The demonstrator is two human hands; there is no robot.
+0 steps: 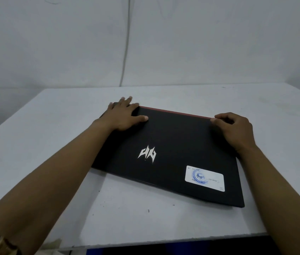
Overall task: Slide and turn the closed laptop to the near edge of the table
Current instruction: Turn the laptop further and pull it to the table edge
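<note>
A closed black laptop (173,144) lies flat on the white table (44,144), skewed so its near edge runs down to the right. It has a silver logo, a white sticker near the front right corner and a red strip along its far edge. My left hand (125,115) lies over the far left corner, fingers curled past the far edge, thumb flat on the lid. My right hand (235,129) grips the far right corner, fingertips curled at the red edge.
The table's near edge (164,242) runs across the bottom of the view, with dark space below it. A pale wall (200,43) stands behind the table, and a thin white cable (126,52) hangs down it.
</note>
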